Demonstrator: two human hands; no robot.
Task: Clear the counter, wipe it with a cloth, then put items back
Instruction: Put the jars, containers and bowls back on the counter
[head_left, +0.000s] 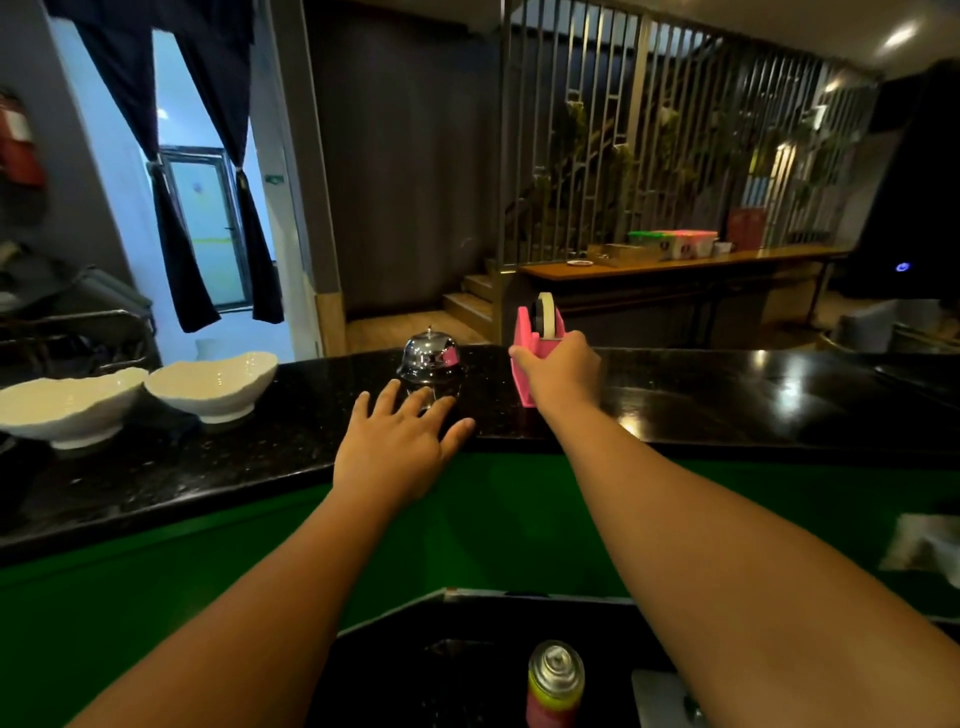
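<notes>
A black stone counter (218, 457) runs across the view. On it stands a chrome desk bell (430, 358) near the middle. My left hand (400, 441) lies flat on the counter just in front of the bell, fingers spread, holding nothing. My right hand (558, 371) grips a pink tape dispenser (535, 332) with a roll of tape on top; the dispenser stands upright, its base at the counter surface, right of the bell. Two white bowls (213, 382) (67, 402) sit side by side at the left end of the counter.
Below the counter is a green front panel (493, 519) and a lower dark shelf with a spray can (555, 686) and a pale flat object (660, 696). Something pale lies at the right edge (924, 545). A wooden table with boxes stands far behind.
</notes>
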